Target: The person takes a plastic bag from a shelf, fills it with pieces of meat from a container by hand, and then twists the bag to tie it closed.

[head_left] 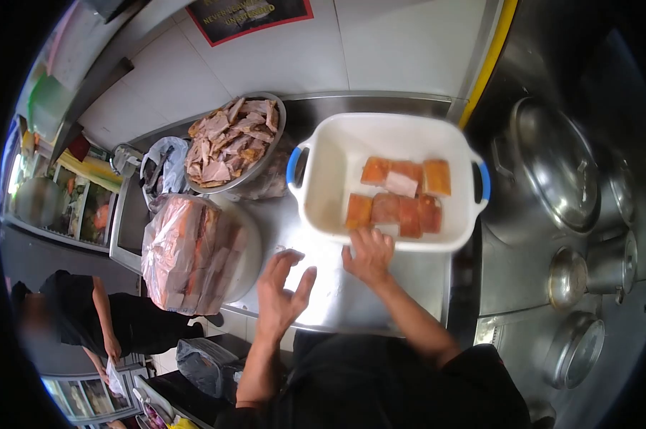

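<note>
A white plastic tub (pixel 323 186) with blue handle grips stands on the steel counter. Inside it lie several orange-brown skinned blocks of meat (pixel 386 209), one showing a pale face. My right hand (pixel 369 256) is at the tub's near rim, its fingers spread over the edge close to the nearest blocks and its thumb apart on the outer side. To the left, my left hand (pixel 283 293) hovers over the counter with thumb and fingers apart and nothing between them. A clear plastic bag of similar meat blocks (pixel 184 254) sits left of this hand, on a round pale container (pixel 246 247).
A metal bowl heaped with sliced meat (pixel 234 139) stands behind the bag, against the tiled wall. Lidded steel pots (pixel 555 164) line the right side. The steel counter (pixel 337 307) ends in front of me. Another person in black (pixel 105 314) stands at far left.
</note>
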Available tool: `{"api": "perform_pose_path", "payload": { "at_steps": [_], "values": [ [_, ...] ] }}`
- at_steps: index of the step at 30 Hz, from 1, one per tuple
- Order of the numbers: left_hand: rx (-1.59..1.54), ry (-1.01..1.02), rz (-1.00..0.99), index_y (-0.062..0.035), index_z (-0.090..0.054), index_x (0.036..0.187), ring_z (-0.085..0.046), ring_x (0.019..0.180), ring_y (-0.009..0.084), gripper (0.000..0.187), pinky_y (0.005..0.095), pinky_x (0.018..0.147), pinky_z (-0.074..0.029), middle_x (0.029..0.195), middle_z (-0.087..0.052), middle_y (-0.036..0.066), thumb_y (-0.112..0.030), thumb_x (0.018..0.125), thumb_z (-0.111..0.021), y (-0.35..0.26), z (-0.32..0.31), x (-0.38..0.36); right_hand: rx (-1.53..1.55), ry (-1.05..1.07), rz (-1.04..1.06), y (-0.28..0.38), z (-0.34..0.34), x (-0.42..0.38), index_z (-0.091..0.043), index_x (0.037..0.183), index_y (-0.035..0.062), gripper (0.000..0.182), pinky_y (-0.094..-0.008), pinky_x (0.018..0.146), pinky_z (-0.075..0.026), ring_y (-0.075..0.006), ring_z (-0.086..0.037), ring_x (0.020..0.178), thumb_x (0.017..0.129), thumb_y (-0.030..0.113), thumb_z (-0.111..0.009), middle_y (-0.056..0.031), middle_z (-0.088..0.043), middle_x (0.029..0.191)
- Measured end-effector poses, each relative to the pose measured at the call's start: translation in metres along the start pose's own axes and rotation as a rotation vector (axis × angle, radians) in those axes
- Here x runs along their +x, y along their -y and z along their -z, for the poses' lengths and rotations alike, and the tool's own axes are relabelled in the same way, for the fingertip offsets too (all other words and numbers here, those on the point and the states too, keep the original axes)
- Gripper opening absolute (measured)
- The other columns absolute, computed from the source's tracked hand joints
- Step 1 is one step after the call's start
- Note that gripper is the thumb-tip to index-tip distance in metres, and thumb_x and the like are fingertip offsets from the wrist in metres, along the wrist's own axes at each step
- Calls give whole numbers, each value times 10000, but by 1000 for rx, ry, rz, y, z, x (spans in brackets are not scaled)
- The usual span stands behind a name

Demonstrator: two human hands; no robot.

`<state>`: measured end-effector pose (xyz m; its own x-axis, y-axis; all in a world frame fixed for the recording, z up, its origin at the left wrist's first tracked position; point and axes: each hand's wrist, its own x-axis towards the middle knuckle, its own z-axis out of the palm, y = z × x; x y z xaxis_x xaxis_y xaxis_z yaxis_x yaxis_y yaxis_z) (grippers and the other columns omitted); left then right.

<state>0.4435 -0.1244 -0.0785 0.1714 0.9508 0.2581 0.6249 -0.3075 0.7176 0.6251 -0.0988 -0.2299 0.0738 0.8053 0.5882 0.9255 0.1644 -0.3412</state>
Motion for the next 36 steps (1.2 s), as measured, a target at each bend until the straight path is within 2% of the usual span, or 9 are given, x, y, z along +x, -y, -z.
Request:
{"api": "perform_pose_path", "payload": {
  "at_steps": [7,13,19,23,25,27,29,31,36],
  "values": [
    [132,62,-339,22,-678,1008,-656,920,374,279,437,796,-535,1044,-665,182,-185,841,-762,-16,80,33,248,-6,12,13,38,19,-696,1109,111,453,-429,854,-405,-256,-579,1039,720,321,-791,-51,-664,1073],
    [224,-85,-581,4,-670,1066,-650,996,360,312,429,852,-532,1100,-655,174,-202,851,-762,-43,183,57,648,-73,66,59,135,147,-698,1074,59,332,-388,781,-493,-252,-628,918,758,67,-801,-94,-671,931],
    [279,-253,-706,-22,-700,1042,-670,992,323,290,395,842,-545,1111,-669,153,-221,850,-785,-47,274,69,388,-488,834,189,267,280,-653,780,32,128,-362,628,-446,-243,-550,675,798,36,-780,-81,-586,714],
    [273,-318,-689,-14,-697,1014,-677,950,324,278,386,813,-546,1057,-681,151,-217,848,-788,-28,320,67,404,-296,845,280,309,354,-679,810,33,120,-364,616,-449,-249,-540,631,838,118,-758,-95,-595,667],
    [224,-302,-683,-10,-701,994,-688,944,308,259,374,811,-547,1026,-690,149,-204,848,-789,-17,336,55,16,-425,911,327,324,401,-708,850,37,204,-359,631,-478,-242,-606,661,866,238,-740,-125,-638,696],
    [134,-286,-678,-9,-704,980,-694,939,297,245,367,802,-550,1021,-693,147,-198,849,-789,-1,344,41,86,-502,1140,371,314,460,-717,959,59,217,-299,659,-474,-180,-574,705,888,263,-730,-78,-679,830],
    [79,-282,-670,-5,-711,968,-704,917,283,234,347,778,-555,1002,-702,137,-183,841,-796,18,350,28,-5,-372,1014,424,305,494,-709,1083,70,314,-343,774,-533,-196,-650,826,948,350,-665,-83,-718,954],
    [57,-266,-588,0,-713,962,-705,914,280,233,346,784,-555,996,-701,137,-172,832,-801,32,360,11,-61,-159,814,479,297,512,-702,1199,81,509,-400,991,-507,-325,-649,1138,817,414,-752,-185,-699,1182],
    [26,-364,-432,9,-720,923,-714,877,265,198,343,789,-555,952,-722,133,-154,835,-789,79,390,-35,209,-188,874,571,220,615,-614,1256,-21,685,-378,974,-509,-302,-626,1166,721,340,-845,-234,-656,1238]
  ]
}}
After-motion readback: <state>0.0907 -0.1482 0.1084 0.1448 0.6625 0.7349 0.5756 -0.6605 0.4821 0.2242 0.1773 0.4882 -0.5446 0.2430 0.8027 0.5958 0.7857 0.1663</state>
